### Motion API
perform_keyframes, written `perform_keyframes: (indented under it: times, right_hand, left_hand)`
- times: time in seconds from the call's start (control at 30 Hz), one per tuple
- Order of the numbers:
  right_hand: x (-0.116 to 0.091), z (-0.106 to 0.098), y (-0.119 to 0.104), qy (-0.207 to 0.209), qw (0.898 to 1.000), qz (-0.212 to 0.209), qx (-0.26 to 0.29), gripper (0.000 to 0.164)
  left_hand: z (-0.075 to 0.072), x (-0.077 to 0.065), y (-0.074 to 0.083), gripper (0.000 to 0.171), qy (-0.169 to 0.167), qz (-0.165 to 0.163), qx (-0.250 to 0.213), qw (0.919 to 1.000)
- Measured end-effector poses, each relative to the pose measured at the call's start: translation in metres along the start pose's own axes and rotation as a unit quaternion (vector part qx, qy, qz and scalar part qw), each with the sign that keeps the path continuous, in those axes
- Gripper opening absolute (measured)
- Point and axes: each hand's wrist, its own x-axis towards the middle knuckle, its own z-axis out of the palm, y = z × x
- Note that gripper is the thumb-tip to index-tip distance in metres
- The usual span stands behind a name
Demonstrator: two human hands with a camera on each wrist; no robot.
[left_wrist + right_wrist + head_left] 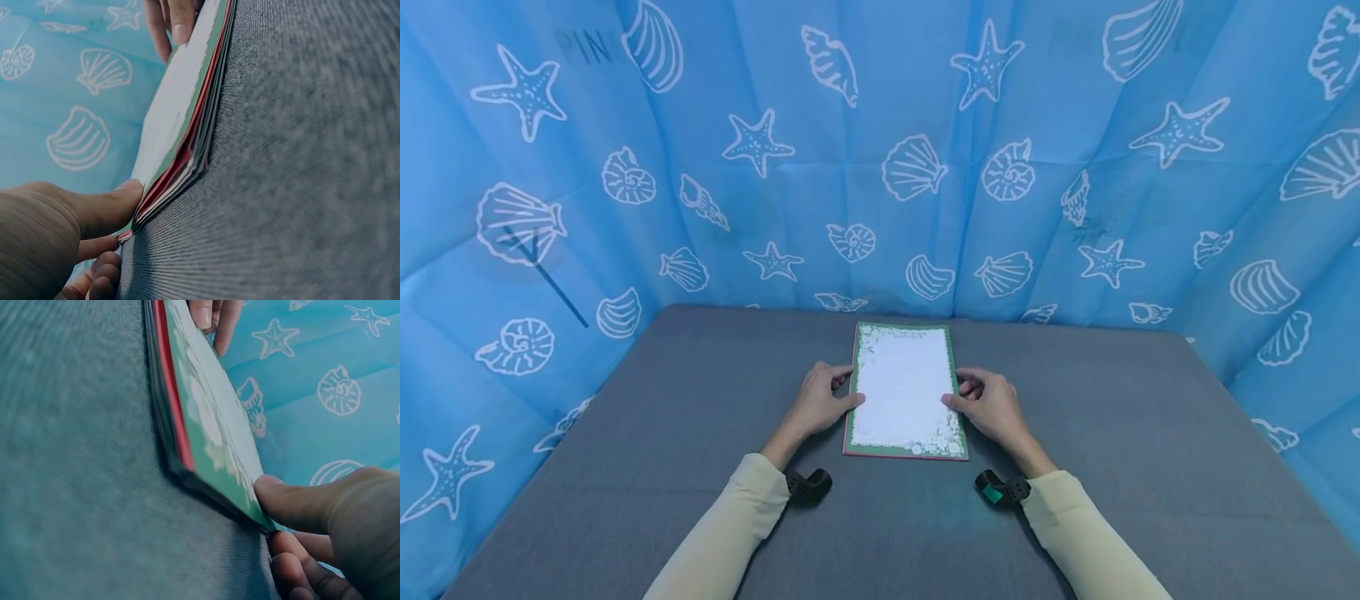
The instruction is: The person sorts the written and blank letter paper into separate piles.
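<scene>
Pair of pale cream cloth sleeves: left sleeve (722,529) at the lower left of centre in the head frame, right sleeve (1086,533) at the lower right of centre, both running up and inward from the bottom edge.

Pair of black curved wrist devices: left device (808,487) just beside the left cuff; right device (1002,490) just beside the right cuff, with a small green patch.

Left hand (820,400), bare, left of the frame's centre: fingers clamped on the left edge of the stack, thumb laid over the top, forefinger along the edge, other fingers bent.

Right hand (992,404), bare, right of centre: fingers clamped on the right edge, thumb over the top, remaining fingers bent at or below the rim.

Rectangular stack of paper sheets (904,387), upright in format, near the centre of the head frame between the two hands. Top face white with a green border and white floral ornament, densest at its lower right; small heading at the top, illegible. Red layer (175,169) under the top sheet; further thin layers below, slightly spread at the corner. Whether bound or loose, cannot tell.

Grey fabric-covered bench (662,433), ribbed weave, spanning the lower half, beneath the stack.

Blue cloth curtain (865,200), folded, across the upper half and both sides; white outlined shells and starfish; dark lettering (586,47), faint, at upper left.
</scene>
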Motion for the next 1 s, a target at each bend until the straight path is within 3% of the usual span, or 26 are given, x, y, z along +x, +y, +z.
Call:
perform_keyframes:
  times: [0.53, 0.8, 1.0]
  right_hand:
    - [-0.0013, 0.0007, 0.001, 0.006, 1.0, 0.008, 0.018, 0.039]
    - [0.0005, 0.0036, 0.0028, 0.028, 0.999, 0.019, 0.033, 0.017]
    - [-0.0001, 0.001, 0.0008, 0.024, 0.993, 0.039, 0.108, 0.016]
  left_hand:
    - [-0.0005, 0.0012, 0.0003, 0.055, 0.005, -0.006, 0.001, 1.0]
    - [-0.0008, 0.0004, 0.0008, 0.054, 0.0, -0.007, 0.0, 1.0]
    - [-0.0007, -0.0002, 0.0004, 0.055, -0.001, -0.004, -0.009, 0.9999]
